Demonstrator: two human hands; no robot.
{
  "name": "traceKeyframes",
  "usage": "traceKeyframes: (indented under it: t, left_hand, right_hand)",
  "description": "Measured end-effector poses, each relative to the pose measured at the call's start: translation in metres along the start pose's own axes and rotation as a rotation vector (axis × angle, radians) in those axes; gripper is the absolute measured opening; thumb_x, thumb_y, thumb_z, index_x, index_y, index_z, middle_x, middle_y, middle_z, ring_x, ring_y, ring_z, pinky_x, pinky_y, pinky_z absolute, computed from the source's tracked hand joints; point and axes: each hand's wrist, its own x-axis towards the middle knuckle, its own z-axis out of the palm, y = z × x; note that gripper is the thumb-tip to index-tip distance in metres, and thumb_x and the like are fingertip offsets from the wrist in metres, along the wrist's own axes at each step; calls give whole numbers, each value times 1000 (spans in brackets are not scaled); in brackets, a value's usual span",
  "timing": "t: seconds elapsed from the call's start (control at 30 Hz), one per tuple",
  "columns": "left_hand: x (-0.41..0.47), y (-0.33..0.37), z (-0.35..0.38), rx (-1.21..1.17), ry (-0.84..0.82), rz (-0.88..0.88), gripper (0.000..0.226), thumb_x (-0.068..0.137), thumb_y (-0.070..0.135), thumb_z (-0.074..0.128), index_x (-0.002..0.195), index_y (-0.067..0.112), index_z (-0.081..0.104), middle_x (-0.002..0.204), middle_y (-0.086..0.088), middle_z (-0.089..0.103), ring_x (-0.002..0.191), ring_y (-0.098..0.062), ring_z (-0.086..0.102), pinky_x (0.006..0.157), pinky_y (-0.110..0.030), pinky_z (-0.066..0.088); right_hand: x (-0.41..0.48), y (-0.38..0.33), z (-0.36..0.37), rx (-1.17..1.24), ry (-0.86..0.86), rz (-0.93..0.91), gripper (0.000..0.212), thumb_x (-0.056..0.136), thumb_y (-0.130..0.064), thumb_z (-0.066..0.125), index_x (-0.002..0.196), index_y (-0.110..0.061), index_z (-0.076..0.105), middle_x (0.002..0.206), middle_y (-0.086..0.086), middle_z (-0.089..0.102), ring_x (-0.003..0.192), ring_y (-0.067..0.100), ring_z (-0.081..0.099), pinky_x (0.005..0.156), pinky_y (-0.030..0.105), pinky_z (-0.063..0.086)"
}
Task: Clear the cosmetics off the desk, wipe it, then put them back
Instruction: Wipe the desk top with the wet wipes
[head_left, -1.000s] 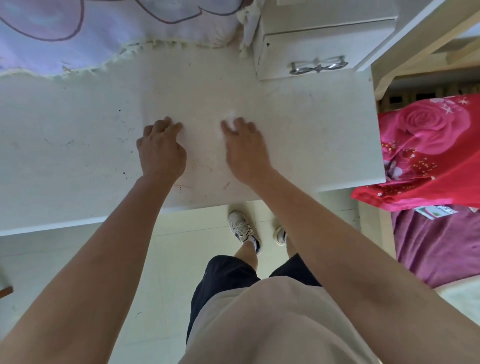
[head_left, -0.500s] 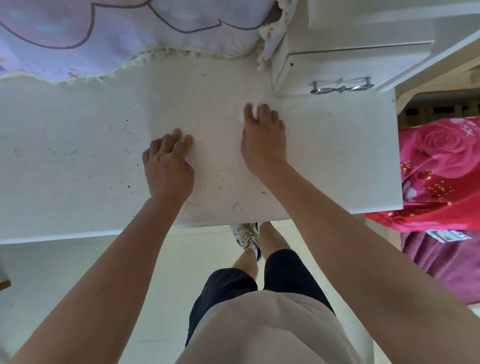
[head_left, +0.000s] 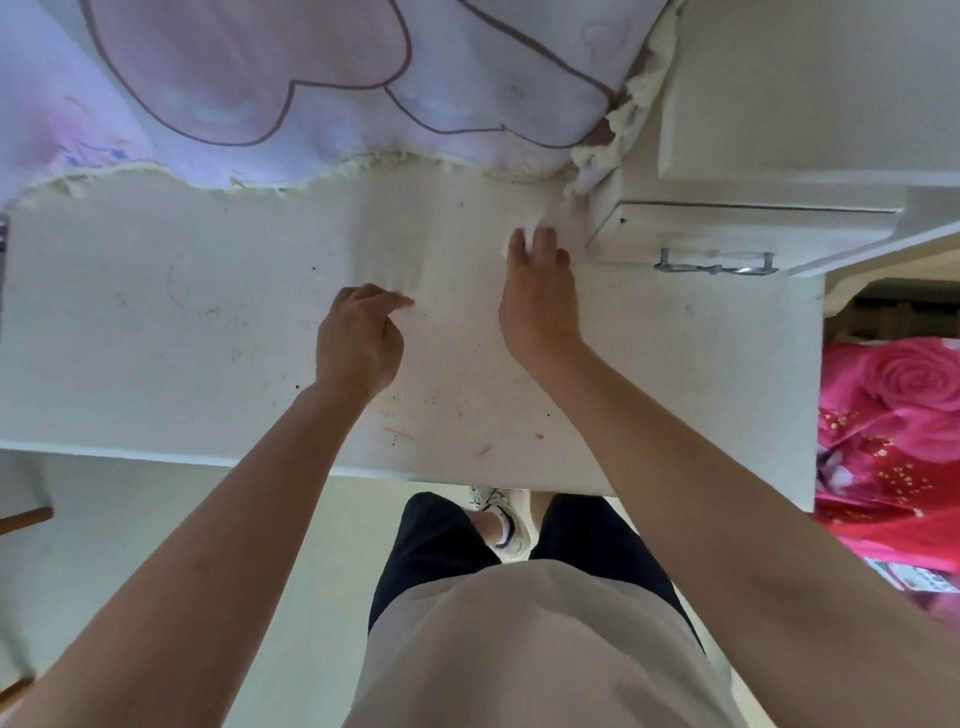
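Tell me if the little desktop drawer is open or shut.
Shut: the drawer front sits flush with its surround; only a thin dark seam shows along its top, none of the inside.

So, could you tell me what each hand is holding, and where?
Right hand presses a white tissue flat beneath its fingertips; left hand holds nothing.
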Motion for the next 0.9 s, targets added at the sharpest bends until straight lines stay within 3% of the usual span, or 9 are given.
traceKeyframes:
  t: [0.1, 0.2, 0.27, 0.37, 0.47, 0.53, 0.73, 0.8, 0.9]
  left_hand:
    - [1, -9, -7, -22, 32, -57, 54, 80, -11, 38, 112, 15, 72, 123, -2, 66, 121, -21, 50, 97, -32, 42]
    - [3, -31, -10, 14, 98, -91, 52, 79, -11, 40, 113, 13, 71, 126, -5, 63, 125, -26, 48, 100, -41, 44]
    - [8, -46, -12, 52, 119, -93, 50, 78, -10, 41, 113, 12, 70, 130, -8, 61, 127, -30, 46, 102, -47, 42]
    - [19, -66, -12, 104, 167, -75, 50, 77, -8, 41, 115, 10, 67, 135, -13, 55, 133, -35, 41, 106, -50, 36]
    - [22, -79, -14, 130, 209, -93, 54, 76, -5, 40, 123, 13, 60, 145, -17, 43, 141, -37, 29, 110, -51, 29]
    - [22, -93, -17, 113, 192, -75, 54, 79, -3, 39, 127, 13, 57, 148, -17, 39, 143, -35, 25, 112, -52, 25]
    - [29, -138, -34, 114, 143, -13, 43, 94, 19, 33, 130, 8, 54, 146, -13, 46, 139, -31, 35, 114, -48, 26]
    - [34, -147, -38, 135, 119, 45, 45, 95, 23, 30, 126, 5, 57, 140, -13, 52, 133, -32, 44, 111, -47, 32]
    - [39, -154, -44, 147, 87, 83, 47, 95, 24, 30, 124, 3, 60, 135, -14, 57, 127, -33, 50, 109, -46, 36]
  right_hand:
    - [-6, -26, 12, -9, -75, -311, 49, 92, -8, 46, 141, -11, 44, 131, 13, 44, 105, 32, 49, 90, 38, 41]
    - [2, -29, 7, 26, -91, -461, 39, 91, -14, 48, 128, -17, 59, 116, 11, 54, 104, 33, 49, 89, 40, 35]
    - [17, -21, 4, 88, 25, -354, 38, 89, -13, 51, 124, -16, 63, 110, 14, 56, 103, 34, 50, 88, 41, 40]
    - [42, -8, 1, 100, 210, 6, 37, 91, -12, 50, 126, -15, 61, 125, 16, 51, 115, 35, 48, 94, 39, 43]
    - [62, -21, 5, -48, 241, 232, 40, 94, -15, 46, 132, -21, 54, 136, 11, 47, 122, 32, 44, 95, 39, 40]
    - [65, -48, 18, -89, 248, 225, 44, 94, -14, 47, 138, -21, 49, 138, 9, 45, 118, 31, 45, 92, 38, 41]
    - [34, -120, 48, 154, 40, -272, 41, 93, -14, 46, 131, -19, 59, 118, 11, 51, 102, 30, 50, 85, 36, 45]
    - [27, -113, 44, 203, 97, -215, 38, 93, -15, 46, 126, -19, 63, 115, 11, 52, 102, 30, 52, 82, 34, 47]
    - [33, -82, 33, 179, 297, 172, 38, 96, -17, 44, 130, -21, 60, 126, 11, 48, 110, 30, 53, 88, 35, 48]
